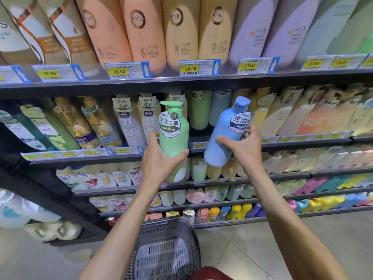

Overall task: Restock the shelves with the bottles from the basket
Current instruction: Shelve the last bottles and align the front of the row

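Head view of a shop shelving unit, with both hands raised in front of it. The left hand (158, 160) grips the lower body of a green bottle (174, 138), thumb on the bottle's left side and fingers wrapped round its right. The bottle's long axis is close to vertical, with the pump cap uppermost and the spout pointing left. Its body is pale green and rounded at the shoulder, and a white label with dark printed characters faces the camera. The right hand (246, 147) clasps a blue bottle (221, 136) at mid-body. This bottle is tilted, its long axis running from the base at lower left to the cap at upper right. The body is light blue with a matching flip cap, and its white label is partly covered by the fingers. The two bottles are held side by side but apart, before the front edge of the second shelf (302, 140), near the middle of its length. Whether either bottle touches that edge cannot be told from this angle. Ranks of other bottles stand behind and on the shelves above and below, with yellow price tags (190, 68) along the front edges. A dark slotted basket (167, 251) sits on the floor between the forearms, close to the foot of the unit.
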Available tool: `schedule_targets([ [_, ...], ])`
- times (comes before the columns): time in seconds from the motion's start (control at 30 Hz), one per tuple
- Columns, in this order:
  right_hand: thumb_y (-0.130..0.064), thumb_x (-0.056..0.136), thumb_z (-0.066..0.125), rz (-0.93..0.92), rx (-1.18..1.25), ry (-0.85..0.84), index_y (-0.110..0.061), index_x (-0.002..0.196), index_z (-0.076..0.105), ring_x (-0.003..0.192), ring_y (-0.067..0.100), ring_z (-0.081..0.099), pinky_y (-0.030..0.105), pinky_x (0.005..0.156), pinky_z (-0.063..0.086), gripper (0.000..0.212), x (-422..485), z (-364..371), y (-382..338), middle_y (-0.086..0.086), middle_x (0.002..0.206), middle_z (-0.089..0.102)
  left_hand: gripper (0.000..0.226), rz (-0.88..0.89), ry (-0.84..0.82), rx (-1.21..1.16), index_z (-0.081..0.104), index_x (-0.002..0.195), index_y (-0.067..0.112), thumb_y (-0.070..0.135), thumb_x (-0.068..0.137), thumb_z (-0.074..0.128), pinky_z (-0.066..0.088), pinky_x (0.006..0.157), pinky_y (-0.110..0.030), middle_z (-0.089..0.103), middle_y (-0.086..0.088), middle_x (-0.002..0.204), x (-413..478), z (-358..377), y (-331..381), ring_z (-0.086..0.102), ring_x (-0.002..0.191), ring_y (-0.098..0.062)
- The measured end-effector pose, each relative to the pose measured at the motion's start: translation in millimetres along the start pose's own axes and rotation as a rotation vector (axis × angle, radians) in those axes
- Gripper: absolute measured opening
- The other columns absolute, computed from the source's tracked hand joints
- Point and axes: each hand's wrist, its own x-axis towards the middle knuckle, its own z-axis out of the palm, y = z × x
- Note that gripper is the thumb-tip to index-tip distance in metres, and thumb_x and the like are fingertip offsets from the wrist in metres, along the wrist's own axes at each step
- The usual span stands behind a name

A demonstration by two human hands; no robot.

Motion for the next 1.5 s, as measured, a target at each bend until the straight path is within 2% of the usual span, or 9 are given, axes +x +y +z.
schedule_targets([
  [0.2, -0.041, 0.052, 0.092, -0.025, 0.116, 0.082, -0.027, 0.112, 0.052, 0.092, 0.0, 0.067, 0.032, 0.081, 0.058, 0.074, 16.4, -0.9, 6.5, -0.012, 0.107, 0.068, 0.085, -0.017, 0.02, 0.021, 0.037, 0.119, 0.031, 0.068, 0.053, 0.076, 0.048, 0.07, -0.034, 0.063, 0.007, 0.107, 2.6, 7.6, 4.2, 0.061, 0.094, -0.021],
  [0.53, -0.035, 0.059, 0.092, -0.083, 0.264, 0.202, -0.034, 0.108, 0.049, 0.096, -0.002, 0.065, 0.012, 0.077, 0.052, 0.064, 36.2, 5.9, 1.9, -0.01, 0.112, 0.065, 0.083, -0.003, 0.048, 0.035, 0.036, 0.118, 0.035, 0.068, 0.054, 0.077, 0.045, 0.065, -0.031, 0.065, 0.007, 0.105, 2.5, 11.1, 4.8, 0.062, 0.089, -0.018],
  [0.63, -0.035, 0.06, 0.092, -0.085, 0.254, 0.219, -0.032, 0.109, 0.049, 0.097, -0.004, 0.064, 0.011, 0.078, 0.05, 0.065, 40.4, 8.4, 4.3, -0.01, 0.113, 0.063, 0.083, -0.003, 0.046, 0.038, 0.036, 0.117, 0.034, 0.068, 0.053, 0.077, 0.044, 0.065, -0.03, 0.065, 0.007, 0.106, 2.8, 11.0, 4.2, 0.062, 0.089, -0.018],
  [0.77, -0.041, 0.058, 0.091, -0.107, 0.179, 0.219, -0.04, 0.102, 0.044, 0.094, -0.013, 0.058, 0.01, 0.076, 0.043, 0.064, 46.1, 10.4, 4.0, -0.024, 0.104, 0.06, 0.084, -0.011, 0.048, 0.054, 0.035, 0.117, 0.036, 0.07, 0.053, 0.076, 0.045, 0.067, -0.032, 0.064, 0.008, 0.109, 5.4, 12.1, 4.6, 0.062, 0.091, -0.017],
  [1.03, -0.04, 0.06, 0.09, -0.12, 0.114, 0.256, -0.028, 0.109, 0.042, 0.09, -0.019, 0.053, 0.004, 0.074, 0.037, 0.07, 51.4, 15.4, 11.4, -0.024, 0.101, 0.055, 0.084, -0.009, 0.041, 0.066, 0.036, 0.117, 0.037, 0.071, 0.053, 0.077, 0.055, 0.073, -0.04, 0.065, 0.008, 0.11, 8.3, 13.7, 8.3, 0.064, 0.094, -0.02],
  [1.17, -0.042, 0.059, 0.09, -0.151, 0.042, 0.232, -0.028, 0.112, 0.043, 0.089, -0.005, 0.054, 0.003, 0.074, 0.037, 0.072, 56.9, 19.3, 11.8, -0.017, 0.105, 0.057, 0.084, -0.009, 0.037, 0.062, 0.036, 0.118, 0.036, 0.07, 0.053, 0.077, 0.055, 0.074, -0.039, 0.066, 0.006, 0.111, 9.2, 14.5, 6.6, 0.064, 0.095, -0.02],
  [1.27, -0.044, 0.058, 0.089, -0.174, -0.035, 0.208, -0.031, 0.113, 0.042, 0.092, -0.002, 0.052, -0.001, 0.071, 0.036, 0.073, 62.2, 20.7, 10.9, -0.015, 0.106, 0.057, 0.083, -0.003, 0.033, 0.057, 0.035, 0.116, 0.036, 0.07, 0.053, 0.077, 0.05, 0.071, -0.035, 0.066, 0.006, 0.11, 10.4, 14.5, 4.3, 0.063, 0.094, -0.019],
  [1.33, -0.046, 0.056, 0.09, -0.175, -0.09, 0.193, -0.031, 0.111, 0.042, 0.093, 0.003, 0.055, 0.004, 0.071, 0.037, 0.074, 66.2, 20.9, 10.8, -0.013, 0.105, 0.056, 0.082, -0.002, 0.029, 0.054, 0.035, 0.115, 0.038, 0.069, 0.053, 0.078, 0.046, 0.067, -0.031, 0.065, 0.007, 0.11, 11.4, 14.1, 2.7, 0.063, 0.093, -0.018],
  [1.5, -0.05, 0.055, 0.088, -0.159, -0.24, 0.182, -0.019, 0.108, 0.043, 0.094, 0.02, 0.061, 0.037, 0.075, 0.052, 0.076, 73.6, 26.2, 13.2, -0.003, 0.104, 0.059, 0.082, -0.005, 0.024, 0.043, 0.034, 0.115, 0.04, 0.068, 0.053, 0.079, 0.042, 0.061, -0.019, 0.065, 0.009, 0.106, 14.2, 14.9, 1.3, 0.063, 0.089, -0.014],
])
